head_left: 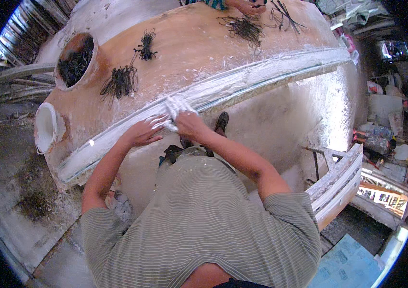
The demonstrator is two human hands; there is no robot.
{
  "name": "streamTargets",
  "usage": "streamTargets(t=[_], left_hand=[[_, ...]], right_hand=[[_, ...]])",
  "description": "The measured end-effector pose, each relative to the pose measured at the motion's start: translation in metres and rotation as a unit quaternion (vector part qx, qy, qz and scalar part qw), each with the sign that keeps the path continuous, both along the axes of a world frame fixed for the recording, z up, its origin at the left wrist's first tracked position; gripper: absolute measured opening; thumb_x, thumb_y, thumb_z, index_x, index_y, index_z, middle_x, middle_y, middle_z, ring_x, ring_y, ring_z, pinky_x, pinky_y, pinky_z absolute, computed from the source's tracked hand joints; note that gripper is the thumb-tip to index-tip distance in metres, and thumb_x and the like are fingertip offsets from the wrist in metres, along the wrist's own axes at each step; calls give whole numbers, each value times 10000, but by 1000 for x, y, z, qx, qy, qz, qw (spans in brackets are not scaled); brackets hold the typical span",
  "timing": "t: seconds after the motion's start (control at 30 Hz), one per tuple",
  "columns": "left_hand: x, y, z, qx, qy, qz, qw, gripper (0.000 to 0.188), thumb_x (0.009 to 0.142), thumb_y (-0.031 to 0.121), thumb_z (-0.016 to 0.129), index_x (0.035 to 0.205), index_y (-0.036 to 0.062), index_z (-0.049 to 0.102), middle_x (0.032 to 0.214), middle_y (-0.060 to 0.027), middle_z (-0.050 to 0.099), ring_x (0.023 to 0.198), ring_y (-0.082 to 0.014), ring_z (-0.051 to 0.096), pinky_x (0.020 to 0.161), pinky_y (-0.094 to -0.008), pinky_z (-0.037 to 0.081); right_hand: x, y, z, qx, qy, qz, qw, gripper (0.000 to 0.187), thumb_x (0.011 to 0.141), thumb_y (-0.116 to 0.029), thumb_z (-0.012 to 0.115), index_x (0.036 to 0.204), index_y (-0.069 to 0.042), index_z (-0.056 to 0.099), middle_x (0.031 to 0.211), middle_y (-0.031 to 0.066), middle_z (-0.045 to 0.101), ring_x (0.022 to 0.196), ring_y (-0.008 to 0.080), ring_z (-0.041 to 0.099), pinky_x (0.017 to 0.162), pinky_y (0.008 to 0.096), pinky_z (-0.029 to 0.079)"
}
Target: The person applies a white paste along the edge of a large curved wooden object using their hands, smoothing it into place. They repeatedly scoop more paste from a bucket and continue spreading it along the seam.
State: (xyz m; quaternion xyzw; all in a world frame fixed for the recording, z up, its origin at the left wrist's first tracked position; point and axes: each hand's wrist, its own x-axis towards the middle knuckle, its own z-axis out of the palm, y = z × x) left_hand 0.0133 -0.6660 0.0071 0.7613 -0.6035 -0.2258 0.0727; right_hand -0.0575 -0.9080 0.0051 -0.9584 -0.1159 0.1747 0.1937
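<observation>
A long, narrow strip mould (256,72) coated with wet white plaster-like paste lies along the near edge of an orange-brown work table (180,62). Over its middle, my right hand (188,124) is closed round a whitish clump of paste (179,105), its fingers partly hidden by the coating. Just to the left, my left hand (144,131) is at the strip's near edge, fingers stretched out and smeared white, holding nothing I can see. Beyond the strip lie bundles of dark stringy fibre (120,81), with a smaller one (147,46) behind.
At the table's left end stand an orange tub (99,54) with dark fibre inside and a white-lined bucket (61,126). Another person's hand (247,7) is at the far edge, near more fibre (244,30). A white-crusted wooden bench (340,180) and a blue sheet (348,266) are at right.
</observation>
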Motion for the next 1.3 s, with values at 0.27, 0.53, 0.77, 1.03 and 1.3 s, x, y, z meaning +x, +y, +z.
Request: streamTargets(t=[0.27, 0.53, 0.77, 1.03, 1.3], left_hand=[[-14, 38, 24, 72, -8, 99, 992, 557, 963, 436, 454, 1443, 164, 379, 1538, -122, 274, 1424, -329, 233, 1147, -458, 260], [-8, 18, 6, 10, -64, 61, 996, 471, 974, 437, 417, 1378, 207, 493, 1525, -80, 319, 1439, -281, 212, 1185, -442, 166], [7, -39, 0, -10, -99, 3, 995, 483, 977, 462, 373, 1379, 224, 497, 1513, -54, 344, 1442, -262, 208, 1191, -450, 115], [19, -106, 7, -30, -92, 6, 995, 469, 970, 484, 390, 1344, 240, 536, 1505, -55, 354, 1417, -267, 258, 1186, -461, 116], [22, -206, -2, -8, -101, 6, 995, 482, 983, 490, 358, 1340, 224, 542, 1493, -53, 371, 1419, -261, 251, 1181, -464, 122]], right_hand=[[5, -111, -31, -138, -131, -138, 972, 384, 850, -327, 554, 946, 33, 651, 876, 213, 646, 828, 367, 647, 713, 476, 527], [-1, -170, -23, -151, -123, -191, 962, 572, 926, -479, 442, 1046, 51, 622, 1015, 258, 623, 922, 414, 627, 802, 503, 507], [-8, -83, -8, 8, -387, -22, 922, 780, 944, -564, 366, 1388, 78, 375, 1195, 305, 564, 1062, 422, 590, 945, 498, 451], [11, -278, -6, -176, -83, -227, 954, 422, 904, -380, 497, 968, 7, 655, 1027, 211, 640, 937, 374, 632, 828, 485, 501], [17, -202, -33, -63, -79, -226, 969, 413, 863, -337, 552, 991, 46, 640, 1055, 268, 613, 1025, 405, 598, 863, 499, 492]])
